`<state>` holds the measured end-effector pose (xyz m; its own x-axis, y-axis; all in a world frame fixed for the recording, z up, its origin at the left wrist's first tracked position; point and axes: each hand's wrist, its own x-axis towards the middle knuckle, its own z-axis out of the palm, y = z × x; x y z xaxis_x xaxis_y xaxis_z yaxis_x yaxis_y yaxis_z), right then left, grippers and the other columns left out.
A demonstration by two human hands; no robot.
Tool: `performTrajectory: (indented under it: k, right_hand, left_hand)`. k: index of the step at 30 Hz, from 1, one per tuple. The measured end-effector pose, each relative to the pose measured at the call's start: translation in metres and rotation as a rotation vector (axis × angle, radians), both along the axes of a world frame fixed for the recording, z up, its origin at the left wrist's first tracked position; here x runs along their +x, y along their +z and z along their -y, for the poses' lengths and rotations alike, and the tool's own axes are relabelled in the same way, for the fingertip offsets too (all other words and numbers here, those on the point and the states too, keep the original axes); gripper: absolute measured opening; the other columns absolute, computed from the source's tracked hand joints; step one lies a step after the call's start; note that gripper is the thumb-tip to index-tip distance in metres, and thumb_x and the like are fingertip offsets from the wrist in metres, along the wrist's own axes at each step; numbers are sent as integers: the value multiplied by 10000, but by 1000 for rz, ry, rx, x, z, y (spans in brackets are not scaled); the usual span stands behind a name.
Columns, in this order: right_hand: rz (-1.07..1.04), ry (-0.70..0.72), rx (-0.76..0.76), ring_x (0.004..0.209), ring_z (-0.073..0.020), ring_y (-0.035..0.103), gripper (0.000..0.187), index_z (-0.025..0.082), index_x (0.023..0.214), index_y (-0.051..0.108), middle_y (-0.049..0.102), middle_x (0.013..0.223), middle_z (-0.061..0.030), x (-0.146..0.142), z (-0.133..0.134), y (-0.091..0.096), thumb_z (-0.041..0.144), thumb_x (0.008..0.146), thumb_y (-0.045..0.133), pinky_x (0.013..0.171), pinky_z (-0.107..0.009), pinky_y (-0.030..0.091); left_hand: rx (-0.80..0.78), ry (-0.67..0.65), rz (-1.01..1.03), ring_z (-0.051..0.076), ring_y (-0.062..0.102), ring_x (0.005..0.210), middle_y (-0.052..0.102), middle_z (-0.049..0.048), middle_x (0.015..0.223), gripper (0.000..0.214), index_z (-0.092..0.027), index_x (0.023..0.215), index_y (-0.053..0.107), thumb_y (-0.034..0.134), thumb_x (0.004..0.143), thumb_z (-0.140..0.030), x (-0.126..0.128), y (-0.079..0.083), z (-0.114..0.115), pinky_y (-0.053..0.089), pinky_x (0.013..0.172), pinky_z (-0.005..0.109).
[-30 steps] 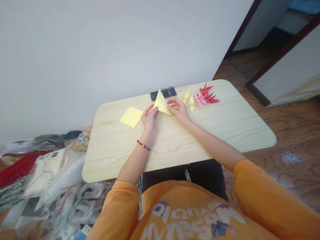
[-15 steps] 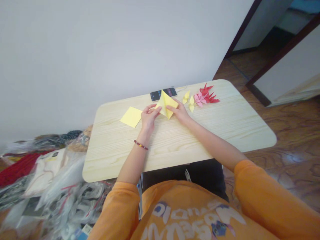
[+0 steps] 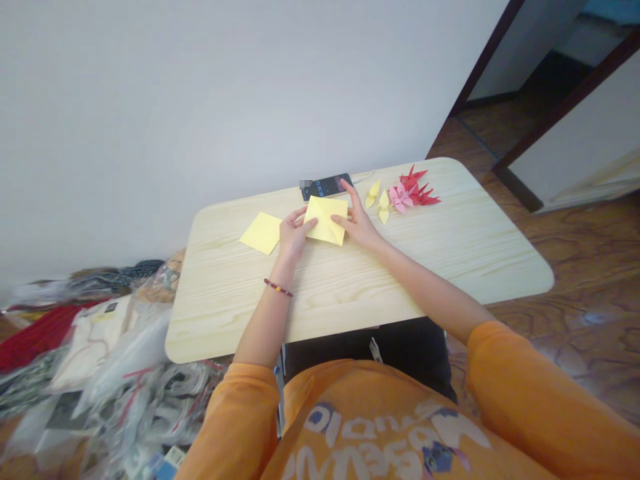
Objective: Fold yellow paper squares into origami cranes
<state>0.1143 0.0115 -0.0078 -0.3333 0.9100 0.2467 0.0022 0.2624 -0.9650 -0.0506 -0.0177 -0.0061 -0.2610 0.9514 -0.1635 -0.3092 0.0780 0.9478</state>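
I am watching the left hand point(image 3: 291, 233) pinching the yellow sheet point(image 3: 326, 220) at its left edge. The right hand point(image 3: 361, 225), fingers spread, is pressing the right edge. The sheet is lying flat on the table point(image 3: 400, 267). Risk: uneven pressure could be skewing it.

Seen from above: an orange sweatshirt point(image 3: 360, 407) with white lettering and a small blue-purple figure across the chest, its sleeves point(image 3: 505, 373) ending near the elbows. A thin red-and-dark beaded bracelet point(image 3: 278, 287) circles the left wrist; what appear to be dark trousers point(image 3: 405, 347) show below.
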Motion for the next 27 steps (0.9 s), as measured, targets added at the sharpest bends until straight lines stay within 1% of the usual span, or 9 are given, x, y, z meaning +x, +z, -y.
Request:
performTrajectory:
  k: [2, 4, 7, 9, 13, 19, 21, 24, 27]
  right_hand:
    - [76, -47, 127, 1169, -243, 524, 710, 352, 1441, 302, 461, 1419, -28, 5, 0, 5, 284, 795, 589, 863, -379, 528]
    - [182, -22, 252, 1235, -241, 470, 572, 351, 1357, 459, 454, 1425, -6, 9, -3, 6, 205, 809, 532, 978, -422, 467]
    - [282, 62, 338, 1168, -223, 512, 415, 289, 1025, 710, 442, 1417, 13, 12, -10, 3, 103, 794, 419, 1056, -479, 394]
    - [295, 107, 361, 1163, -210, 510, 431, 280, 907, 743, 431, 1420, 30, 13, -13, -1, 68, 769, 394, 1079, -485, 370]
    - [266, 164, 353, 1175, -213, 512, 395, 276, 917, 749, 429, 1422, 4, 14, -14, -3, 62, 756, 459, 1059, -473, 390]
    - [166, 117, 175, 1182, -259, 535, 180, 241, 822, 756, 560, 1262, -70, 14, -11, 1, 218, 644, 744, 946, -430, 483]
    - [80, 63, 41, 1056, -241, 601, 164, 216, 769, 749, 622, 1160, -71, 12, -11, 1, 286, 622, 764, 826, -382, 539]
    - [-60, -22, -202, 756, -176, 627, 283, 185, 770, 728, 694, 940, -62, 8, -12, 1, 356, 558, 805, 628, -316, 553]
    - [-168, -76, -339, 647, -140, 594, 345, 180, 716, 680, 691, 769, -35, 5, -13, 1, 356, 471, 848, 594, -293, 551]
  left_hand:
    - [-18, -13, -4, 189, 676, 691, 731, 80, 777, 515, -138, 997, 670, 818, 505, -174, -5, 0, -1, 523, 736, 327]
    - [-28, -40, -13, 182, 672, 681, 734, 76, 775, 515, -138, 1001, 676, 810, 505, -168, -9, 0, -2, 528, 721, 319]
    - [-39, -93, 1, 168, 665, 678, 736, 76, 798, 489, -137, 1005, 687, 793, 527, -162, -14, 2, -3, 527, 717, 303]
    - [-51, -127, 31, 160, 660, 685, 733, 83, 817, 448, -128, 988, 696, 779, 549, -154, -17, 4, -3, 523, 721, 290]
    - [-89, -165, 83, 149, 655, 694, 729, 86, 829, 349, -118, 939, 708, 742, 592, -128, -18, 8, -2, 519, 697, 256]
    - [-113, -240, 140, 152, 661, 720, 726, 102, 891, 313, -116, 943, 711, 718, 632, -82, -17, 12, -1, 531, 757, 276]
    - [-109, -245, 158, 147, 667, 742, 725, 93, 902, 296, -126, 931, 712, 704, 644, -54, -15, 14, 0, 537, 783, 276]
    - [-101, -250, 177, 143, 678, 784, 725, 66, 888, 319, -149, 898, 711, 703, 618, 5, -11, 16, 2, 540, 834, 280]
    - [-101, -299, 161, 141, 680, 754, 728, 46, 828, 374, -165, 893, 708, 718, 575, 32, -7, 18, 5, 545, 838, 292]
